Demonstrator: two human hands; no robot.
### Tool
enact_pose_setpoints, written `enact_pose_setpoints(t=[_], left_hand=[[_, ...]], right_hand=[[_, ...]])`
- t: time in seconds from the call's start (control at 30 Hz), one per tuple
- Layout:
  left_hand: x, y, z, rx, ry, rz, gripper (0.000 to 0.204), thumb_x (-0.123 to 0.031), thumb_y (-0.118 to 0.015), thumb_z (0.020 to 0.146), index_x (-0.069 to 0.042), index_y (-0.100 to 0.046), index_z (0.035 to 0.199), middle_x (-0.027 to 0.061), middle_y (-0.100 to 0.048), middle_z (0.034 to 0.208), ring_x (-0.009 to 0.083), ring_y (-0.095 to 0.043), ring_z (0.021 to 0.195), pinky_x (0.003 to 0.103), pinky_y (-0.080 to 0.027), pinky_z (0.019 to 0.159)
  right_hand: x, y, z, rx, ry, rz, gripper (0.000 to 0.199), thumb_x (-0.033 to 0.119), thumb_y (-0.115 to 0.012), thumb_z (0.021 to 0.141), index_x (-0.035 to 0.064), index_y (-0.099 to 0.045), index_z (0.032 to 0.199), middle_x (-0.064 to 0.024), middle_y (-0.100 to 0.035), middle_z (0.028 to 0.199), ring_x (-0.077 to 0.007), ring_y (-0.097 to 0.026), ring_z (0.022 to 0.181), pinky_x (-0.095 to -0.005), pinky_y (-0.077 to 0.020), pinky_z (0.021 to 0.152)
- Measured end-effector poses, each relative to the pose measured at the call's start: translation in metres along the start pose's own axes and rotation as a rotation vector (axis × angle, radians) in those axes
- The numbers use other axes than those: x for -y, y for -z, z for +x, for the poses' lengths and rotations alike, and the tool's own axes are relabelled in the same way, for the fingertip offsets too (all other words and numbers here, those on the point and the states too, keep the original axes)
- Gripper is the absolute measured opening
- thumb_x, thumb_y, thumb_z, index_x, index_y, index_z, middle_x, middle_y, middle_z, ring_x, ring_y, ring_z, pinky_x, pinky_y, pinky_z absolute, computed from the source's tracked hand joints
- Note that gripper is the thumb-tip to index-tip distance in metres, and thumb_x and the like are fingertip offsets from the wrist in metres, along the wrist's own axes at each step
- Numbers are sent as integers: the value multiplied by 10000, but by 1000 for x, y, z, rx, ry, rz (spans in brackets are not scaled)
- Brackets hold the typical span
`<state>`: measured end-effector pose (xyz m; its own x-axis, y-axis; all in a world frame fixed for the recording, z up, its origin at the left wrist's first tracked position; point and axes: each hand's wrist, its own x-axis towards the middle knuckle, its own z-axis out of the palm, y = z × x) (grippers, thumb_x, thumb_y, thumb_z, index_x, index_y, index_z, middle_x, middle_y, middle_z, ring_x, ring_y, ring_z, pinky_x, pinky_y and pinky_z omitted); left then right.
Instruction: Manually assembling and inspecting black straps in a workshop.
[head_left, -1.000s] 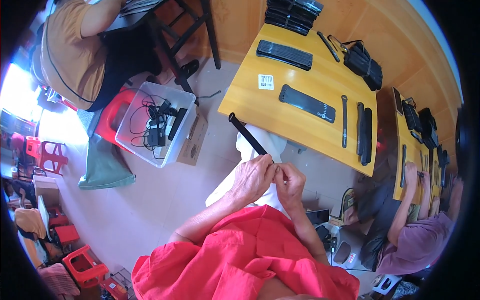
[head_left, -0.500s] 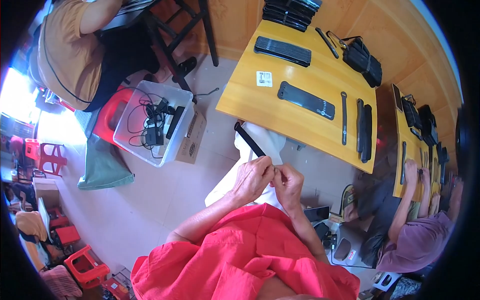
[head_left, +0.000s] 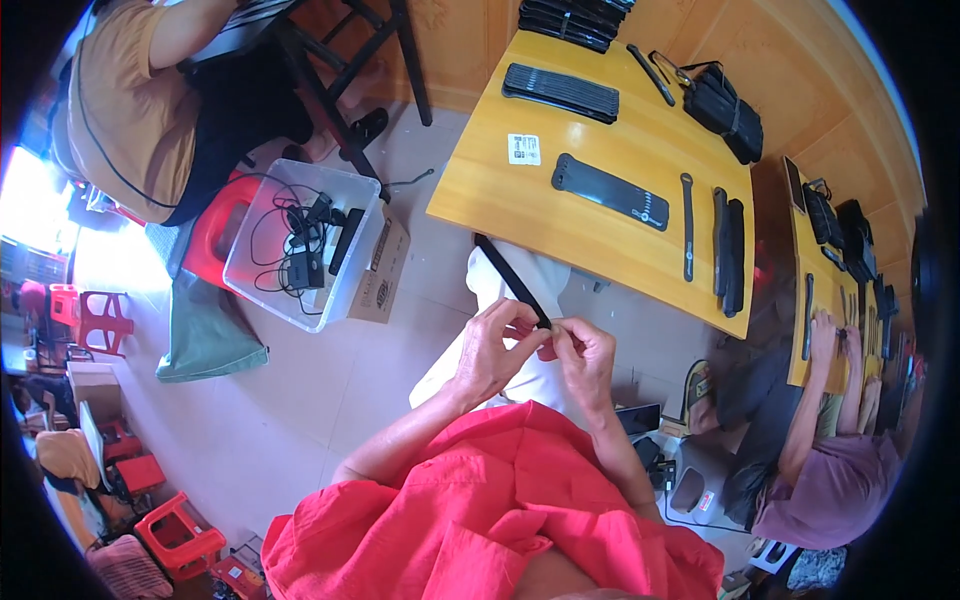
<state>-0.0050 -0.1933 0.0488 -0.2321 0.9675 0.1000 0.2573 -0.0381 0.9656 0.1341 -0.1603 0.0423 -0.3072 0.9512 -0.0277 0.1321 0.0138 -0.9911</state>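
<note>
A narrow black strap slants up and away from my hands, over the white trouser leg, its far end near the table's front edge. My right hand pinches the near end of this strap between thumb and fingers. Beside it, my left hand has its fingers curled around the strap a little short of that end, the thumb held lower. The fingers hide part of the strap's end. On the yellow table ahead lie a wide flat black strap bundle, a single black strap and two thicker black strips.
Farther back are a banded strap stack, a white label card, glasses and a black pouch. Left stands a clear bin of cables. A co-worker in purple sits right, another in tan upper left.
My left hand has opened its grip somewhat and its thumb has dropped away. The strap has tilted slightly, with more of its near end showing between my hands.
</note>
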Motion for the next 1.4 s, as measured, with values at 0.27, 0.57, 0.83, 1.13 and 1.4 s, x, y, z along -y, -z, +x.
enact_pose_setpoints(t=[0.27,0.57,0.83,1.13,1.4], left_hand=[[5,-3,-7,18,102,17,133,-6,-672,741,41,-621,855,126,-655,794,185,-663,743,289,-553,697],[9,-15,-12,-51,47,134,92,-7,-628,758,34,-634,840,142,-650,778,216,-666,695,286,-544,649],[19,-20,-18,-70,-81,259,118,-59,-619,745,-1,-597,845,133,-618,758,286,-625,619,341,-507,558],[23,-28,-14,-126,-233,353,111,-21,-615,763,-14,-594,871,128,-619,729,266,-622,587,329,-496,516],[29,-29,-12,-99,-227,351,120,-18,-616,755,-10,-588,872,124,-624,755,284,-624,610,337,-499,519]], right_hand=[[-4,2,2,42,-102,63,103,36,-572,846,-38,-640,822,-55,-636,699,-102,-628,629,-202,-494,564],[-11,-2,2,-16,71,-80,40,-9,-604,804,-34,-636,799,-68,-627,679,-110,-621,599,-215,-488,531],[-21,-2,2,-48,150,-164,39,4,-625,782,-30,-635,797,-72,-622,671,-116,-613,585,-230,-476,517],[-27,-4,3,-81,95,-29,42,-8,-589,823,-30,-620,803,-27,-591,668,-66,-563,579,-195,-461,520],[-35,-7,1,-109,-10,26,66,17,-578,845,-21,-605,798,-11,-575,647,-52,-526,548,-183,-442,506]])
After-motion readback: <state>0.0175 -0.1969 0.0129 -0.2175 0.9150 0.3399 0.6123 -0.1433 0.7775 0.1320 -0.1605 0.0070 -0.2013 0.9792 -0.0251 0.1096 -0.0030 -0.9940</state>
